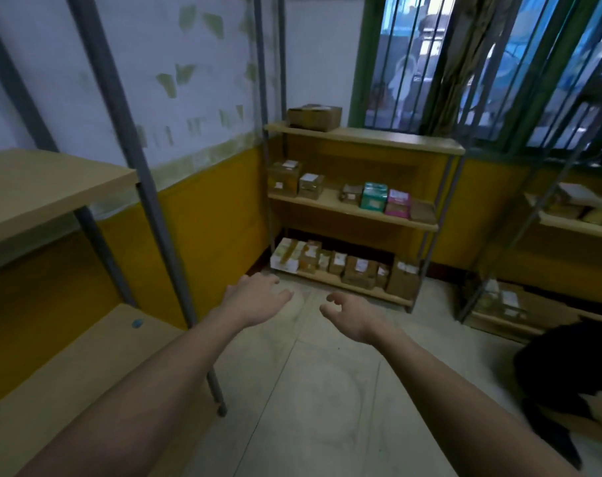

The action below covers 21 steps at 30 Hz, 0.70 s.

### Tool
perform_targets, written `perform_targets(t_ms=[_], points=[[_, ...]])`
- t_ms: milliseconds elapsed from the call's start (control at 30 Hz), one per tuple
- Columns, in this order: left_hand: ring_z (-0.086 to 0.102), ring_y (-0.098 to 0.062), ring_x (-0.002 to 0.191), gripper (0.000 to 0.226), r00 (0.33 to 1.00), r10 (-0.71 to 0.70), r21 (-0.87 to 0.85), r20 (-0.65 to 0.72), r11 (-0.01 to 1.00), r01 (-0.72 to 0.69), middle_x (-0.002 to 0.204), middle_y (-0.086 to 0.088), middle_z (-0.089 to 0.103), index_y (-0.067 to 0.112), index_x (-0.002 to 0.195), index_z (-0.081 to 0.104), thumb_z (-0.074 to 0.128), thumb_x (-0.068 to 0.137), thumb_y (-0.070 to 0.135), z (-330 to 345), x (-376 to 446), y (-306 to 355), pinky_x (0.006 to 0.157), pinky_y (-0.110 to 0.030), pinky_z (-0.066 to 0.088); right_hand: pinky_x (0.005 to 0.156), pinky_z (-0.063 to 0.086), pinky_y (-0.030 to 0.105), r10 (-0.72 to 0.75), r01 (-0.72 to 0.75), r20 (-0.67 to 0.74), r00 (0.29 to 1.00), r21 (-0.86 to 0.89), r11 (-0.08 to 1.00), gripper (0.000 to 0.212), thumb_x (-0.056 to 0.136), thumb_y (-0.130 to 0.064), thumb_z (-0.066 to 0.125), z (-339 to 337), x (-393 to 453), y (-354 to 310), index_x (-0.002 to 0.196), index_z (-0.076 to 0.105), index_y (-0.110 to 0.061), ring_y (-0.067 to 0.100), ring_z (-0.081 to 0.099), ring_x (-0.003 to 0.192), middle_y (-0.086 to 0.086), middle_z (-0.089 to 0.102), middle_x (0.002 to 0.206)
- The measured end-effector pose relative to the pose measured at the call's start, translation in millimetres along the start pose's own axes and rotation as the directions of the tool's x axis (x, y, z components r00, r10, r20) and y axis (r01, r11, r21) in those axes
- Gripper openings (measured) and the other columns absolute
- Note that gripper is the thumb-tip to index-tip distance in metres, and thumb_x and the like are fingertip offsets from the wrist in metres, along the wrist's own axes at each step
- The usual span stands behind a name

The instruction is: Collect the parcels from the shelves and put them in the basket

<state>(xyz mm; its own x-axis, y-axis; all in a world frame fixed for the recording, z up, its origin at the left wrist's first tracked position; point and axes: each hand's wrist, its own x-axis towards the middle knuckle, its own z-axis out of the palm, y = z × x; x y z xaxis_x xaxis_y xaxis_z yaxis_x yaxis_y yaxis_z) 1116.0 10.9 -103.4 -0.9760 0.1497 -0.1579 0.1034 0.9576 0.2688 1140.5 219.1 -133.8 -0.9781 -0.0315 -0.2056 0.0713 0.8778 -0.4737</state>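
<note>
Left hand (258, 299) and right hand (352, 316) hang open, fingers loosely curled, holding nothing. Three-level shelf (368, 141) stands ahead: one parcel (315, 117) on top. Grey rack post (148, 187) stands left.

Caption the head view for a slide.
Both empty hands, left and right, reach toward a corner shelf unit stocked with parcels.

Parcels (347, 266) on shelves (354, 210) (ahead)
</note>
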Motion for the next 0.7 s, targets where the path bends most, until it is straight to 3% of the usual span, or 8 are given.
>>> perform_targets(t_ms=[167,367,533,633,700], points=[[0.04,-0.029,0.138,0.063,0.99,0.129,-0.002,0.054,0.992,-0.129,0.151,-0.002,0.046,0.03,0.147,0.045,0.036,0.096,0.066,-23,121,9,0.108,-0.044,0.037,0.102,0.045,0.039,0.145,-0.144,-0.017,0.989,0.057,0.988,0.057,0.097,-0.058,0.041,-27,101,29,0.142,0.05,-0.024,0.023,0.054,0.126,0.004,0.055,0.143],[0.037,-0.027,0.141,0.065,0.982,0.164,-0.023,0.097,0.986,-0.163,0.155,0.002,0.041,0.035,0.148,0.043,0.033,0.094,0.07,-27,264,25,0.11,-0.048,0.037,0.097,0.049,0.039,0.248,-0.239,-0.069,0.966,0.122,0.963,0.056,0.094,-0.059,0.044,-68,206,66,0.136,0.055,-0.024,0.021,0.058,0.119,0.002,0.061,0.134],[0.045,-0.025,0.136,0.069,0.967,0.195,-0.122,0.165,0.977,-0.176,0.154,-0.001,0.044,0.028,0.149,0.044,0.038,0.094,0.069,-9,383,57,0.106,-0.042,0.044,0.091,0.047,0.033,0.289,-0.271,-0.109,0.951,0.152,0.951,0.052,0.095,-0.053,0.046,-103,301,120,0.134,0.057,-0.021,0.022,0.059,0.118,0.002,0.062,0.131],[0.051,-0.022,0.128,0.061,0.962,0.197,-0.237,0.191,0.96,-0.149,0.148,-0.002,0.049,0.026,0.146,0.047,0.042,0.098,0.062,6,450,87,0.1,-0.034,0.046,0.084,0.048,0.031,0.284,-0.252,-0.111,0.952,0.237,0.938,0.041,0.097,-0.048,0.047,-120,364,156,0.124,0.061,-0.02,0.017,0.06,0.103,-0.001,0.064,0.115],[0.052,-0.02,0.125,0.056,0.961,0.187,-0.272,0.205,0.954,-0.128,0.146,-0.002,0.051,0.027,0.145,0.048,0.043,0.099,0.058,16,495,108,0.098,-0.033,0.047,0.085,0.052,0.035,0.278,-0.236,-0.109,0.954,0.295,0.926,0.039,0.097,-0.046,0.048,-131,408,180,0.123,0.061,-0.021,0.016,0.062,0.101,-0.003,0.065,0.115]])
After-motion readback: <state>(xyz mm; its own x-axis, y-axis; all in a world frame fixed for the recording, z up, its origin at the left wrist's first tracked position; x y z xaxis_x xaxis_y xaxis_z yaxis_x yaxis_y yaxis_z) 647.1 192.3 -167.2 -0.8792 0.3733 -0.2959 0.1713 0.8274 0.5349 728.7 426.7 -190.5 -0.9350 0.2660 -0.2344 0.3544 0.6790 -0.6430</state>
